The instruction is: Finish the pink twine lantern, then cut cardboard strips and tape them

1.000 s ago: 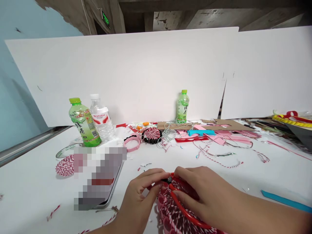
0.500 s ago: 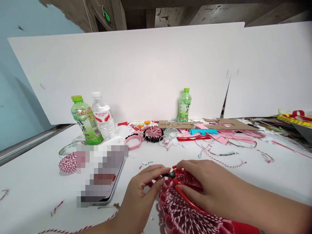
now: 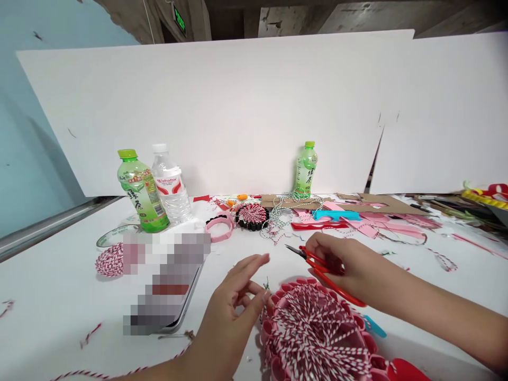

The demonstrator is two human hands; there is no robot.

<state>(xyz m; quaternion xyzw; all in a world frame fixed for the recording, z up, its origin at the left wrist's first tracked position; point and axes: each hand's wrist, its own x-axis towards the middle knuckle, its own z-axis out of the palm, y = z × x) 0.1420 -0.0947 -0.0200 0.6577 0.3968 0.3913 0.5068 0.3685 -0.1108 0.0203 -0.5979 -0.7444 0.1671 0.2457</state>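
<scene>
Head view, looking across a white table (image 3: 51, 296): at left lies a red-and-white cord coil (image 3: 110, 260), partly masked by large pixels. Behind it stand a green-capped bottle (image 3: 145, 198) and, just beside it, a clear bottle (image 3: 171, 193) with a white cap. Nearer is a flat device (image 3: 170, 288), its face pixelated too.

Next, towards the back, a pink ring (image 3: 227, 233) sits just beside a small black-edged disc (image 3: 254, 214) with a red-and-white centre. In front, the person's left hand (image 3: 236, 301) has its index finger stretched out, while the thumb and other fingers gather at the left rim of a large round piece; whether they pinch it cannot be told.

That round piece (image 3: 317, 328), red-and-white cord fanned inside a rim of pink loops, lies on the table at the bottom, right of centre. Farther back stands a second green bottle (image 3: 306, 172).

Above the round piece's upper right side, the right hand (image 3: 345, 259) grips red-handled scissors (image 3: 324, 278), the dark blades pointing left and clear of the cord. Behind are a turquoise strip (image 3: 336, 215) and pink scraps; at far right, yellow and red strips (image 3: 486, 198).
</scene>
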